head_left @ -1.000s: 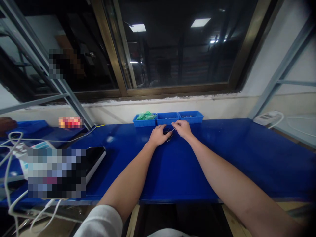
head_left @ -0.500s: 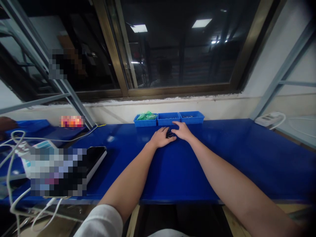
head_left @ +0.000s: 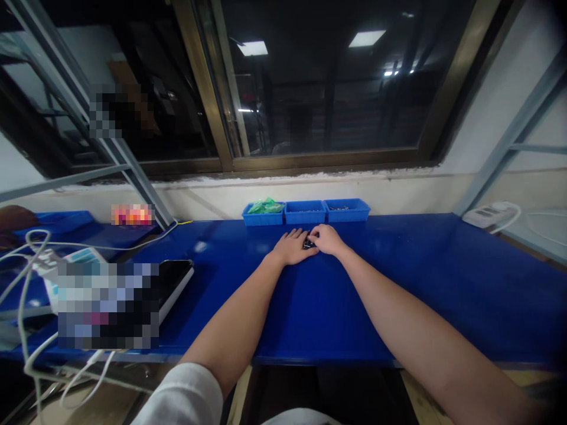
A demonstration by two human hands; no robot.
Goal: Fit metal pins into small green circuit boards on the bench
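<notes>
A small dark object with shiny metal glints (head_left: 308, 242) lies on the blue table between my two hands, too small to name and partly covered. My left hand (head_left: 292, 248) rests flat beside it, fingers stretched out and slightly apart, thumb along its near side. From the right, my right hand (head_left: 328, 239) reaches in with its fingers curled into a pinch at the object's right edge; what the fingertips hold is hidden. Just beyond the hands stand three blue bins: one with green plastic (head_left: 264, 206), a middle bin (head_left: 305, 219) and a right bin (head_left: 348, 216) with small metal pieces.
A tablet-like device (head_left: 176, 286), partly blurred out, stands at the left with white cables (head_left: 27, 307). A white power strip (head_left: 489, 213) lies at the far right. Another person's hand (head_left: 16, 219) is by a blue tray (head_left: 66, 221) at the far left. A window is behind.
My right hand's raised, spread fingers have come down and curled in at the dark object. My left hand has stayed nearly in place, and the whole view has shifted slightly.
</notes>
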